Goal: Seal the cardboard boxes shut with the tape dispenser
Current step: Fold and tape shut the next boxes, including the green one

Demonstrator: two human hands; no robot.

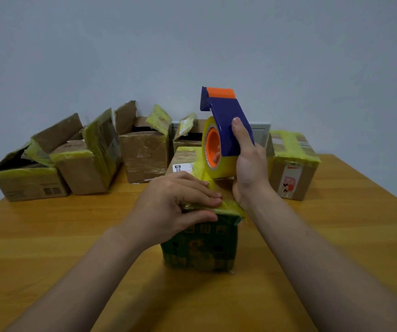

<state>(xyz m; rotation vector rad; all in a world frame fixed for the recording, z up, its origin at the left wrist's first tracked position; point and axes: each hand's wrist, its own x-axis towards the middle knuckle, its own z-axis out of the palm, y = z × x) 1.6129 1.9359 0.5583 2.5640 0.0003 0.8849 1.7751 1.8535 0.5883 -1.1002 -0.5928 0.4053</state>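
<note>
a: fig. 1, head view. where is the work?

b: the green box (202,245) stands on the surface (336,236), nearest the person. the left grip (176,204) lies over its top. its fingers (204,196) are nearly straight and press the yellow tape (213,185) down at the near edge, with the thumb against the front face. the right grip (247,164) is wrapped round the blue tape dispenser (228,125), which is raised above the box's far side. the strip runs taut from the roll to the box top.

a: what may fail here?

b: judged from this pose, three things. first, the stuck end looks short. if the left grip eases off while the dispenser pulls, the tape likely peels away and springs back onto the roll. second, the box looks small and light, so a hard pull could drag or tip it unless it is pressed down. third, the strip hangs free in air. any twist of the right wrist may fold it onto itself or lay it crooked, off the seam.

a: and the background?

b: more boxes line the wall. the open boxes (142,154) at left have their flaps up. a taped box (290,164) sits at right, near the dispenser, and a wide sweep of the right arm could knock it.
</note>
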